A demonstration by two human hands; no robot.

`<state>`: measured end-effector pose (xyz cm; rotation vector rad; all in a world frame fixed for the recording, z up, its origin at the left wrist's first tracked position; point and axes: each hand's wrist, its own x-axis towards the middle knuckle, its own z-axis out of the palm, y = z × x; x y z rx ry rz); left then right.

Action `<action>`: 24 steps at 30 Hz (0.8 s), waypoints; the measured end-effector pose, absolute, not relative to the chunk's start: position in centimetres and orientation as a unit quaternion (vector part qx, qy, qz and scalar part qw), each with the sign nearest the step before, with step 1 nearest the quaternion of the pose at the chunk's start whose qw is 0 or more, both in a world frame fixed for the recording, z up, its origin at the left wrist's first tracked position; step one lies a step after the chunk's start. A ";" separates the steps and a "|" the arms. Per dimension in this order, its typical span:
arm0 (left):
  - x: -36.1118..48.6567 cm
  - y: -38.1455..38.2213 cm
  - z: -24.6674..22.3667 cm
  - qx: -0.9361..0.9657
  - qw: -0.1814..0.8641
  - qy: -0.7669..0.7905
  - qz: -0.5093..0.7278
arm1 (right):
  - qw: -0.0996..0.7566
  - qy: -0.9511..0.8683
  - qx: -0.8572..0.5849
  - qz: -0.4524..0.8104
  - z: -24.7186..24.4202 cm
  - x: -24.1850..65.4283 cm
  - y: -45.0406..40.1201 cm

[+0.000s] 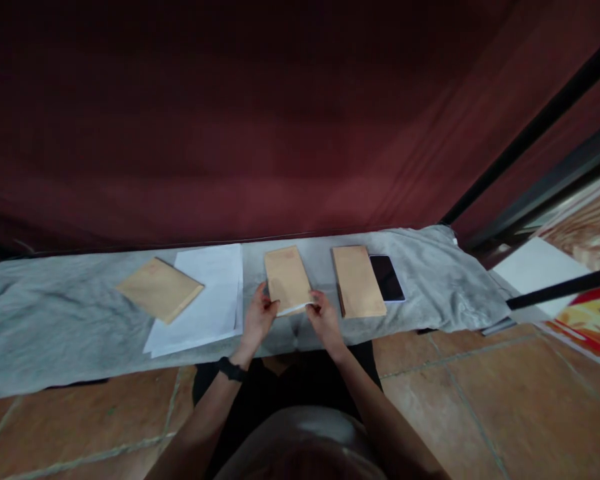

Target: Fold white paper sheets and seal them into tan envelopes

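Observation:
A brown paper envelope [287, 277] lies in front of me, with a white strip of paper [296, 309] showing along its near edge. At its near left corner, my left hand [261, 313] pinches it between thumb and fingers. My right hand [324, 317] grips the near right corner, beside the end of the white strip. To the right rests a stack of brown envelopes [360, 280]. Another brown envelope [159, 290] lies aslant on the left, partly over white paper sheets [213, 293].
A grey cloth [440, 280] covers the long narrow surface. A dark-screened tablet or phone [387, 277] is partly under the envelope stack. Behind rises a dark red panel [280, 133]. Black bars [535, 133] and a printed box [590, 313] stand at the right, above a tiled floor [445, 380].

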<state>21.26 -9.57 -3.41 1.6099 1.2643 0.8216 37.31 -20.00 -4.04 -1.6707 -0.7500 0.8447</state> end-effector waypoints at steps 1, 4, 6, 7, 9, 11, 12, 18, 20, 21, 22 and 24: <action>21.1 -9.9 -3.8 0.698 0.386 0.511 0.321 | 0.497 -0.349 -0.724 0.328 -4.1 37.3 -20.2; 20.5 -11.1 -4.3 0.802 0.258 0.466 0.272 | 0.357 -0.456 -0.784 0.223 -4.0 37.3 -20.8; 20.2 -11.8 -4.3 0.852 0.216 0.420 0.226 | 0.284 -0.498 -0.800 0.175 -3.8 37.2 -21.0; 20.1 -12.1 -4.2 0.869 0.200 0.404 0.205 | 0.257 -0.511 -0.805 0.156 -3.7 37.2 -21.1; 20.0 -12.3 -4.0 0.887 0.173 0.390 0.175 | 0.225 -0.529 -0.808 0.131 -3.4 37.2 -21.2; 20.1 -12.3 -3.7 0.896 0.152 0.386 0.157 | 0.220 -0.544 -0.802 0.115 -3.3 37.4 -21.2; 20.1 -12.3 -3.5 0.900 0.145 0.384 0.148 | 0.225 -0.552 -0.795 0.109 -3.2 37.5 -21.2; 20.2 -11.8 -2.7 0.918 0.115 0.371 0.078 | 0.215 -0.592 -0.770 0.102 -3.2 38.7 -20.9; 20.2 -11.5 -2.7 0.925 0.105 0.359 0.070 | 0.189 -0.604 -0.768 0.100 -3.2 39.0 -20.8; 20.2 -11.4 -2.7 0.928 0.103 0.351 0.068 | 0.177 -0.611 -0.765 0.099 -3.2 39.1 -20.7; 20.1 -11.2 -2.7 0.932 0.101 0.342 0.066 | 0.166 -0.618 -0.762 0.098 -3.1 39.2 -20.6; 20.2 -11.0 -2.6 0.938 0.099 0.326 0.058 | 0.151 -0.625 -0.759 0.098 -3.0 39.3 -20.5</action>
